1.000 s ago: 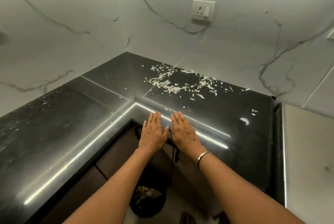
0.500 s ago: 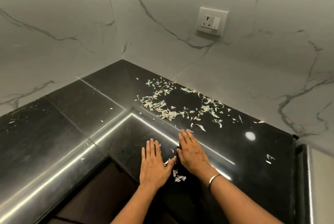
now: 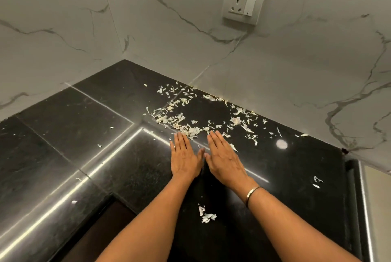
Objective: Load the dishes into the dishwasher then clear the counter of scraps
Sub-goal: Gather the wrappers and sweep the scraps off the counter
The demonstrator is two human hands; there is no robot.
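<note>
Black stone counter [image 3: 74, 134] carries pale scraps [image 3: 190, 123], strewn at 12 o'clock of both hands and up to the wall. Left hand [image 3: 185, 157] and right hand [image 3: 224, 160] lie flat side by side, fingers straight and together, gripping nothing, tips touching the near edge of the litter. A small clump [image 3: 207, 215] sits at 6 o'clock, between the forearms; stray bits [image 3: 316, 182] lie at 3 o'clock. No dishes or dishwasher show, so that part cannot be judged. Clearing looks barely begun: most scraps are left to gather.
</note>
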